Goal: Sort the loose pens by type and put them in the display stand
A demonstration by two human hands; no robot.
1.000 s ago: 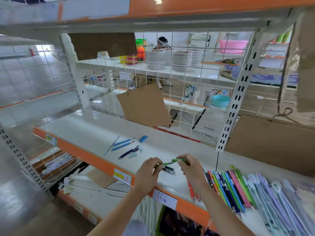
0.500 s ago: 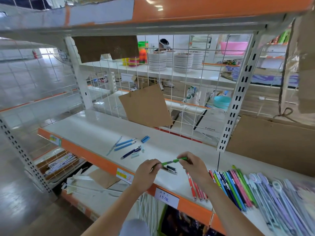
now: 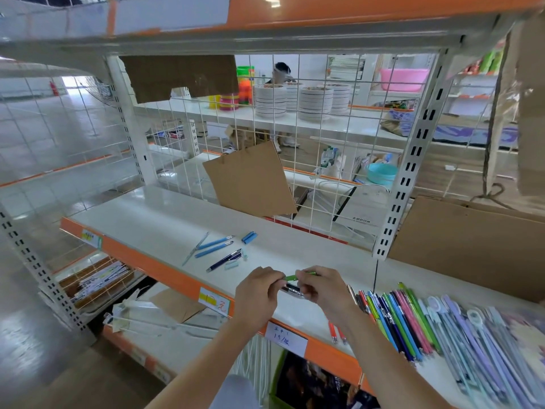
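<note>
Both hands meet over the front of the white shelf (image 3: 153, 222). My left hand (image 3: 259, 293) and my right hand (image 3: 320, 290) each pinch an end of a green pen (image 3: 292, 277). Just below it some dark pens (image 3: 292, 289) lie on the shelf, partly hidden by my fingers. Loose blue pens (image 3: 213, 246), a dark blue pen (image 3: 222, 260) and a blue cap (image 3: 249, 237) lie further back to the left. To the right, rows of coloured pens (image 3: 404, 320) lie side by side, and two red pens (image 3: 336, 335) rest near the edge.
Pale purple and grey pens (image 3: 483, 340) fill the far right. A cardboard sheet (image 3: 250, 181) leans on the wire grid behind the shelf, and a cardboard box (image 3: 472, 246) stands at the right. A price label (image 3: 285, 338) hangs on the orange shelf edge.
My hands have drawn closer together on the green pen, so less of it shows between them. The camera has shifted slightly.
</note>
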